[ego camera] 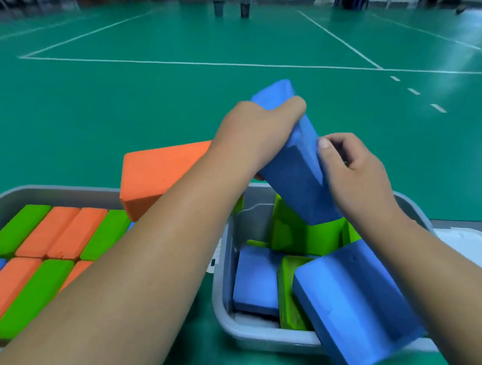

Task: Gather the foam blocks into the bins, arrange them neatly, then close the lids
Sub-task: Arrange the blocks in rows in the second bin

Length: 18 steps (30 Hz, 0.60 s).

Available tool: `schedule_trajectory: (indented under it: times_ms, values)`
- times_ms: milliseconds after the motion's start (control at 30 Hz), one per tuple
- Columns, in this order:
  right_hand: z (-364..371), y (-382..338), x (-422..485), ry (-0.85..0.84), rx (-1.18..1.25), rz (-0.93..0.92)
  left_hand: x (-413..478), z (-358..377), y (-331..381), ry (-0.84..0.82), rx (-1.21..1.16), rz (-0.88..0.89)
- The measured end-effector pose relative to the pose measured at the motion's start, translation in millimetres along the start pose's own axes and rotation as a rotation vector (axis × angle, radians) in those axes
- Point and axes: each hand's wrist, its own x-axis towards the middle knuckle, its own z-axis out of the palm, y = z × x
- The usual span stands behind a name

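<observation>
The person's left hand is wrapped around the upper end of a blue foam block, which is tilted in the air above the right grey bin. The right hand has its fingers curled and its thumb against the block's side edge, but I cannot tell whether it has a real hold.

Inside the right bin the blocks lie jumbled. One blue block is flat on the bottom, a green block is just beside it, and another green block stands at the back. A second blue block leans out over the near rim.

In the left grey bin I count eight blocks packed in two neat rows: four orange, three green and one blue. The forearm hides the rest. One more orange block sits tilted at its far rim. A white lid lies beyond the right bin.
</observation>
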Motion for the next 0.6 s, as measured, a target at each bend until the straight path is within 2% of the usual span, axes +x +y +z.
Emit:
schedule_trajectory:
  times_ms: [100,167,300,400,500,567,600]
  values:
    - [7,-11,-3,-0.043,-0.087,-0.191,8,-27,-4,0.078,-0.207,-0.098]
    - [19,-17,-2,-0.111,-0.260,-0.292,16,-42,-16,0.110,-0.325,-0.141]
    - [55,-35,2,-0.083,-0.499,-0.351,16,-77,-36,0.106,-0.448,-0.191]
    - [79,-51,2,-0.049,-0.463,-0.277,21,-103,-57,0.129,-0.520,-0.207]
    - [99,-68,2,-0.025,-0.359,-0.327,27,-126,-79,0.192,-0.533,-0.198]
    - [112,-74,2,-0.044,-0.321,-0.383,32,-136,-95,0.263,-0.458,-0.186]
    - [119,-73,2,-0.065,-0.328,-0.405,34,-139,-102,0.292,-0.342,-0.187]
